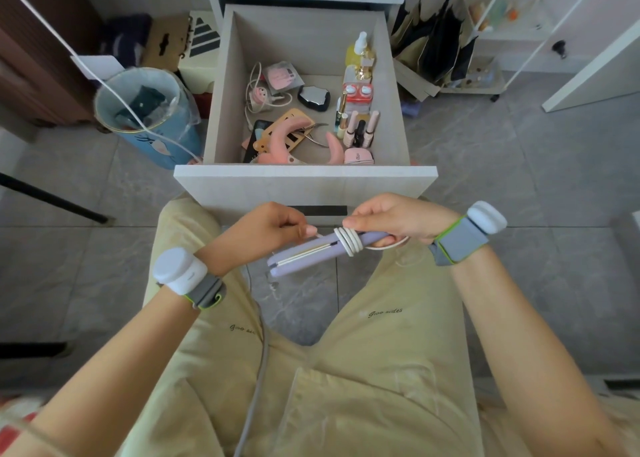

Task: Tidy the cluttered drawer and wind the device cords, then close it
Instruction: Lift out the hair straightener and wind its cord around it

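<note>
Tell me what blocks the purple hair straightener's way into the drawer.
Nothing visible blocks it. The hair straightener, gripped by the right hand, sits just before the open drawer and need only clear its front panel. Pink gadgets and nail nippers crowd the near floor, so the back looks roomier.

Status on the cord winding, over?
Left hand pinches white cord; right hand grips lilac straightener. Several turns wound. Drawer open, cluttered. Nothing in the way.

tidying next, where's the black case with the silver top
Head view: the black silver-topped case lies mid-drawer, white corded plug to its left, red-and-white box to its right.
</note>
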Demonstrator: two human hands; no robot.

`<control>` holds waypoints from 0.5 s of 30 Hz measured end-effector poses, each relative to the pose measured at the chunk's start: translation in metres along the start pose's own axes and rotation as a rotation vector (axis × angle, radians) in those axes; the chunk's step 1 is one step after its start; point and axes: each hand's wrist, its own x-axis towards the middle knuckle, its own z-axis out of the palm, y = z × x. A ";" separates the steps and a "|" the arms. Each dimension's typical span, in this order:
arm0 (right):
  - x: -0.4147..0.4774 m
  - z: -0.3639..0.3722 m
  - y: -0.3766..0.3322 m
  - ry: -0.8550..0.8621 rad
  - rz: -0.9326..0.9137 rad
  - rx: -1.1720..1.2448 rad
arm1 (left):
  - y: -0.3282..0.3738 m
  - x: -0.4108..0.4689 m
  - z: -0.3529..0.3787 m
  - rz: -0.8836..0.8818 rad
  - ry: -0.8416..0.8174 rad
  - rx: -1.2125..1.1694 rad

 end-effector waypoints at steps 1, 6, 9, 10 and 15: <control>0.000 -0.001 0.000 0.012 -0.001 -0.011 | 0.003 0.000 0.000 -0.002 0.010 0.008; 0.001 0.002 -0.004 0.012 0.028 -0.081 | 0.020 0.001 0.001 -0.030 0.020 0.071; 0.003 0.003 -0.006 0.104 0.056 -0.124 | 0.028 -0.001 0.000 -0.027 0.053 0.125; 0.004 0.003 -0.007 0.132 0.060 -0.123 | 0.030 -0.001 0.000 -0.022 0.063 0.139; 0.005 0.005 -0.003 0.398 0.103 -0.046 | 0.038 -0.007 0.002 -0.087 0.081 -0.027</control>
